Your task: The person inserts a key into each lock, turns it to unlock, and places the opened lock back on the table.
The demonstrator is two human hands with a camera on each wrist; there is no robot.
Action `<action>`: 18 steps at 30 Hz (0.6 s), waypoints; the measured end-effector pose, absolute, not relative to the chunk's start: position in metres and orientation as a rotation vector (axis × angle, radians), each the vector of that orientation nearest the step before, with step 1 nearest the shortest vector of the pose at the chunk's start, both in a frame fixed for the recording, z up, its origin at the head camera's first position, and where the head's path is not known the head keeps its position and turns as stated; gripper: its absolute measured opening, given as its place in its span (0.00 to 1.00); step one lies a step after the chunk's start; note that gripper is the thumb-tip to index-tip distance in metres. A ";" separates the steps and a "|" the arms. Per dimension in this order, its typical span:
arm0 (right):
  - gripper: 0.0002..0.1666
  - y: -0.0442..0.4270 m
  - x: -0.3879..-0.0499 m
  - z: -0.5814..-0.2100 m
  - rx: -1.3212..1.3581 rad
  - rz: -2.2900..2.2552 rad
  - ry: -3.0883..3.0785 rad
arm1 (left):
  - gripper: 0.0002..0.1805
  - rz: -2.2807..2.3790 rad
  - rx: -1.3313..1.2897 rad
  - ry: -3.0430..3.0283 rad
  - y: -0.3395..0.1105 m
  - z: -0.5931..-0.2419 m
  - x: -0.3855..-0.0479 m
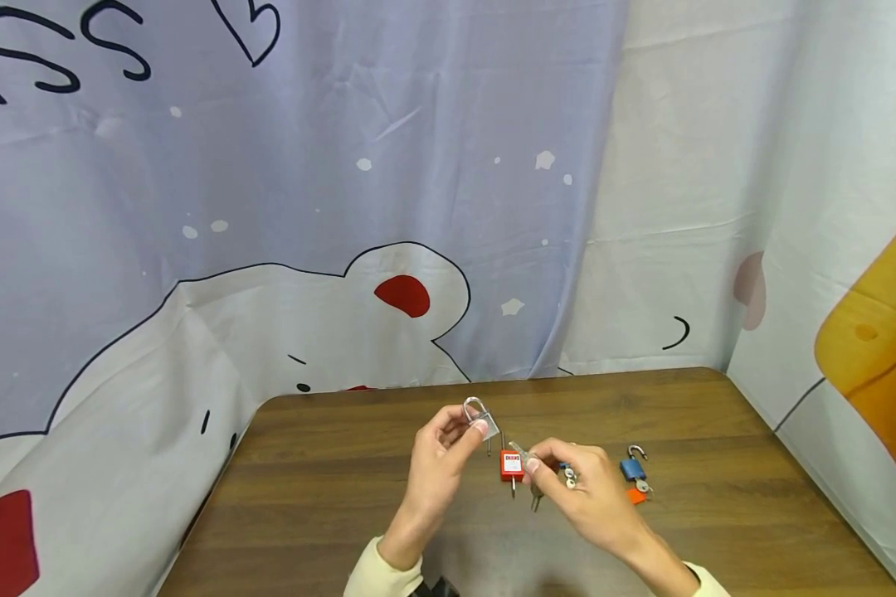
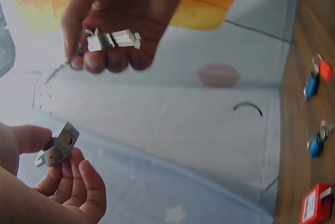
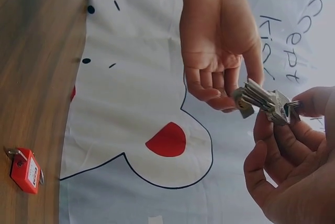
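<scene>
My left hand [image 1: 435,464] pinches a small padlock [image 1: 487,426] with a clear-looking body between thumb and fingers, its shackle pointing up. The underside of this padlock [image 2: 64,143], with a round keyhole area, shows in the left wrist view. My right hand [image 1: 584,493] pinches a bunch of keys [image 3: 269,101]; one key [image 2: 56,72] sticks out from the fingers and others hang below. In the right wrist view the keys partly cover the padlock, and I cannot tell whether they touch. Below and between the hands lies a red padlock [image 1: 512,465] with a white label.
On the wooden table [image 1: 306,497], a blue padlock [image 1: 631,470] with raised shackle lies at the right beside an orange tag [image 1: 636,496]. Another blue padlock [image 2: 315,145] with keys is partly hidden behind my right hand in the head view. A printed curtain [image 1: 418,124] hangs behind the table.
</scene>
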State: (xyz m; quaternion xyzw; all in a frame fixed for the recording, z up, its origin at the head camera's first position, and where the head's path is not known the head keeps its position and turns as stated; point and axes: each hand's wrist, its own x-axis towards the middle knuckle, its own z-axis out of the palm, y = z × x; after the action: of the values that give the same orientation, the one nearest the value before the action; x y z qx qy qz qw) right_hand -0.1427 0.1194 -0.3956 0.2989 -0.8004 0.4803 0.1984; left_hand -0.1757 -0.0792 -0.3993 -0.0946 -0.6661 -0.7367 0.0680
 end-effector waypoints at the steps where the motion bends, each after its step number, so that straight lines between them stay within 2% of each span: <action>1: 0.15 0.119 -0.142 -0.395 0.826 1.346 -2.244 | 0.13 -2.248 -0.281 -1.988 -0.078 -0.398 -0.175; 12: 0.14 0.115 -0.144 -0.399 0.855 1.373 -2.219 | 0.07 -2.576 -0.296 -1.740 -0.069 -0.388 -0.161; 18: 0.14 0.113 -0.143 -0.399 0.844 1.382 -2.223 | 0.07 -2.683 -0.274 -1.639 -0.064 -0.386 -0.157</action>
State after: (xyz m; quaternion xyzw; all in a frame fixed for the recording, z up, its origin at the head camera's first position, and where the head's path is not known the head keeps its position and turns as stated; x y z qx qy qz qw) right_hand -0.1432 0.1135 -0.3990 0.3012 -0.7928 0.4929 0.1943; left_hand -0.1575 -0.0640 -0.3857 -0.0869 -0.5193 -0.8501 -0.0073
